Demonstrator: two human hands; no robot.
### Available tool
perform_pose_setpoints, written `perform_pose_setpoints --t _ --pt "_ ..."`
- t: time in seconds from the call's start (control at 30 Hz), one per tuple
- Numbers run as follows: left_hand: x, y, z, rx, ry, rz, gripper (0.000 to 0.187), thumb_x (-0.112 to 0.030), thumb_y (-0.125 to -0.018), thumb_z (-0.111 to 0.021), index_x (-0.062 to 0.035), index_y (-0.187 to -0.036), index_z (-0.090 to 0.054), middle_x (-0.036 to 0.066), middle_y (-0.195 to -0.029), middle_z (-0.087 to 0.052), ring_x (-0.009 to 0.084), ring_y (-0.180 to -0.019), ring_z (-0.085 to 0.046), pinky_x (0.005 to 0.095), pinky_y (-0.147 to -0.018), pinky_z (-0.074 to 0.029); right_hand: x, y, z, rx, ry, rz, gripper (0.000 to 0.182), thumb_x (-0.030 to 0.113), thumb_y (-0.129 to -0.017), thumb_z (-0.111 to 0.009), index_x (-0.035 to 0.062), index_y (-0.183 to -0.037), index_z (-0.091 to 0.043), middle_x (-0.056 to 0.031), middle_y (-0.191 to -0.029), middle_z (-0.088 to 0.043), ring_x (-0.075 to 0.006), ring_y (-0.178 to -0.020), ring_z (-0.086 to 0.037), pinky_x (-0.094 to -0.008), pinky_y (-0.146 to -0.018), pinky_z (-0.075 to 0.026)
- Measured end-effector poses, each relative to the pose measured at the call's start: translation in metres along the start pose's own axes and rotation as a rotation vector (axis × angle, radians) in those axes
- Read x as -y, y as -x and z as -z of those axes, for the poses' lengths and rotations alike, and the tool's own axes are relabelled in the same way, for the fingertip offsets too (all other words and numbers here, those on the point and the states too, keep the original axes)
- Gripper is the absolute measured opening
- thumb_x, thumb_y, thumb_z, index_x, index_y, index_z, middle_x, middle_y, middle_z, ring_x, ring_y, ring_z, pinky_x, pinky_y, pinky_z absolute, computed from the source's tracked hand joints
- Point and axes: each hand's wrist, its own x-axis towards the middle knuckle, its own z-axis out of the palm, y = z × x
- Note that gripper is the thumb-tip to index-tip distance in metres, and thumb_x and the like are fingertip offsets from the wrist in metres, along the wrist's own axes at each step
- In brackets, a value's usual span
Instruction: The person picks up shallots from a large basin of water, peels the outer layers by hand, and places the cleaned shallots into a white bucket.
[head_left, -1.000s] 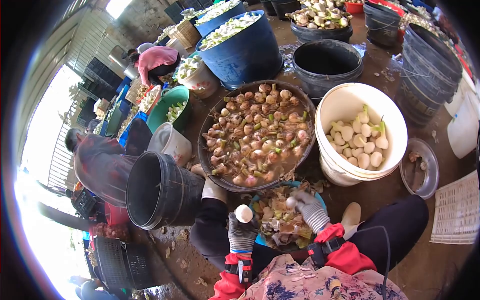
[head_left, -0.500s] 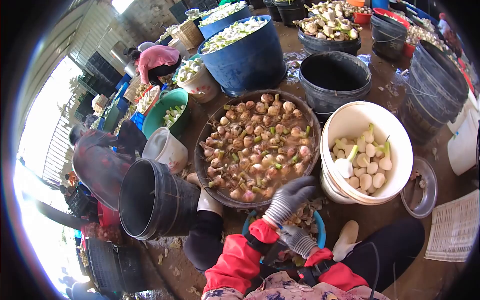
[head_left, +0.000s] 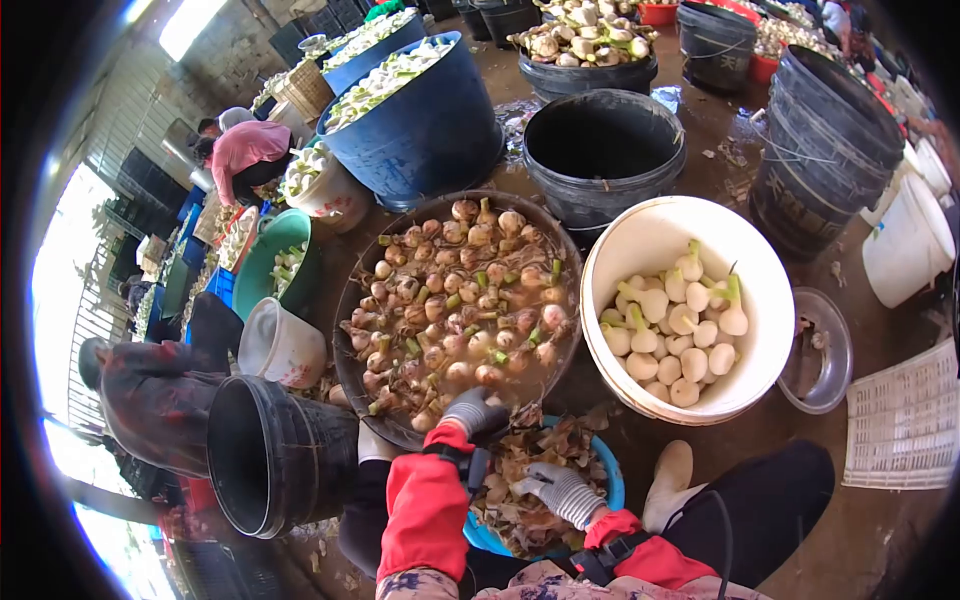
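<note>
My left hand (head_left: pixel 475 412), in a grey glove, is at the near rim of a round dark tub (head_left: pixel 345 350). Unpeeled garlic bulbs (head_left: pixel 450 300) with cut stems sit in brown water there. Its fingers point down and are partly hidden, so their grip does not show. Over a blue basin (head_left: pixel 612 478) heaped with brown peels (head_left: pixel 530 450) is my right hand (head_left: pixel 560 492), also gloved. Its fingers are curled; what they hold, if anything, is hidden. To the right, a white bucket (head_left: pixel 590 320) contains peeled white garlic bulbs (head_left: pixel 680 335).
Black buckets (head_left: pixel 605 180) stand behind the tub, and another (head_left: pixel 240 455) leans at left. A clear bowl (head_left: pixel 845 355) and a white basket (head_left: pixel 900 425) are at right. Two people (head_left: pixel 165 400) (head_left: pixel 250 145) work at left near a blue vat (head_left: pixel 415 135).
My left hand has gone from beside the white bucket to the tub's near rim. My right hand has shifted slightly left over the peels. The view has turned right.
</note>
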Motion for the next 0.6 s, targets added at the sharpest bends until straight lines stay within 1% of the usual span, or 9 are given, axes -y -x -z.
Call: perform_pose_setpoints --t 0.03,0.13,0.23,0.27,0.33,0.37,0.47,0.53,0.6 --pt "0.001 0.014 0.002 0.000 -0.007 0.008 0.057 -0.041 -0.074 -0.066 -0.0049 -0.117 -0.057 0.017 -0.111 -0.062 0.0286 -0.102 -0.060 0.0354 -0.092 -0.045 0.004 0.000 0.001 -0.023 -0.142 -0.040 0.033 0.022 -0.087 -0.059 -0.0010 -0.111 -0.059 -0.0147 -0.101 -0.065 -0.0221 -0.093 -0.061 -0.0299 -0.084 -0.046" --pt "0.002 0.079 0.003 0.039 1.248 -0.272 0.046 -0.017 -0.078 -0.068 -0.0054 -0.119 -0.051 0.010 -0.106 -0.058 0.0223 -0.096 -0.059 0.0341 -0.084 -0.050 -0.003 0.000 -0.006 -0.096 -0.246 -0.031 0.031 0.018 -0.089 -0.058 -0.0004 -0.113 -0.058 -0.0113 -0.100 -0.065 -0.0156 -0.091 -0.060 -0.0281 -0.082 -0.047" --pt "0.003 0.140 -0.021 0.023 1.622 -0.366 0.052 -0.015 -0.077 -0.070 -0.0058 -0.122 -0.045 0.013 -0.113 -0.054 0.0271 -0.101 -0.057 0.0427 -0.085 -0.051 0.030 0.012 0.001 -0.210 -0.557 -0.039 0.031 0.007 -0.087 -0.060 -0.0018 -0.116 -0.057 -0.0077 -0.106 -0.063 -0.0128 -0.094 -0.057 -0.0250 -0.084 -0.046" --pt "0.000 0.159 -0.028 0.072 1.765 -0.375 0.045 -0.014 -0.077 -0.071 -0.0061 -0.116 -0.050 0.012 -0.111 -0.055 0.0268 -0.101 -0.057 0.0436 -0.087 -0.050 0.031 0.012 0.001 -0.205 -0.558 -0.035 0.031 0.007 -0.087 -0.060 -0.0018 -0.116 -0.057 -0.0077 -0.106 -0.063 -0.0128 -0.094 -0.057 -0.0250 -0.084 -0.046" --pt "0.014 0.171 -0.055 0.082 1.736 -0.396 0.037 -0.012 -0.077 -0.071 -0.0055 -0.109 -0.055 0.011 -0.110 -0.056 0.0263 -0.103 -0.056 0.0430 -0.091 -0.048 0.027 0.013 -0.001 -0.224 -0.520 0.110 0.034 0.008 -0.087 -0.060 -0.0012 -0.119 -0.056 -0.0088 -0.110 -0.062 -0.0132 -0.098 -0.056 -0.0243 -0.086 -0.046" --pt "0.009 0.179 -0.066 -0.010 1.701 -0.427 0.033 -0.007 -0.077 -0.069 -0.0048 -0.107 -0.058 0.011 -0.101 -0.062 0.0259 -0.097 -0.059 0.0401 -0.091 -0.046 0.039 0.022 0.002 -0.173 -0.504 0.093 0.037 0.009 -0.087 -0.060 -0.0016 -0.122 -0.054 -0.0102 -0.113 -0.061 -0.0133 -0.100 -0.055 -0.0250 -0.087 -0.046" --pt "0.000 0.196 -0.090 -0.265 1.285 -0.419 0.056 -0.006 -0.072 -0.075 0.0000 -0.122 -0.050 0.007 -0.117 -0.054 0.0190 -0.107 -0.052 0.0312 -0.097 -0.040 0.030 0.027 -0.001 -0.091 -0.365 0.149 0.041 0.009 -0.086 -0.061 -0.0010 -0.124 -0.052 -0.0111 -0.115 -0.061 -0.0130 -0.100 -0.055 -0.0251 -0.087 -0.045" --pt "-0.014 0.205 -0.100 -0.394 0.985 -0.430 0.074 -0.008 -0.066 -0.079 0.0020 -0.130 -0.043 0.011 -0.123 -0.052 0.0207 -0.113 -0.050 0.0309 -0.098 -0.039 0.020 0.025 -0.005 -0.050 -0.513 0.112 0.044 0.008 -0.085 -0.061 -0.0004 -0.127 -0.049 -0.0114 -0.116 -0.060 -0.0135 -0.100 -0.056 -0.0249 -0.087 -0.045" --pt "-0.018 0.208 -0.109 -0.461 0.765 -0.454 0.077 -0.012 -0.064 -0.079 0.0013 -0.130 -0.043 0.014 -0.122 -0.054 0.0248 -0.113 -0.052 0.0323 -0.098 -0.040 0.027 0.034 -0.002 -0.066 -0.291 0.165 0.046 0.008 -0.086 -0.058 -0.0018 -0.129 -0.046 -0.0152 -0.123 -0.056 -0.0184 -0.110 -0.054 -0.0278 -0.096 -0.042"
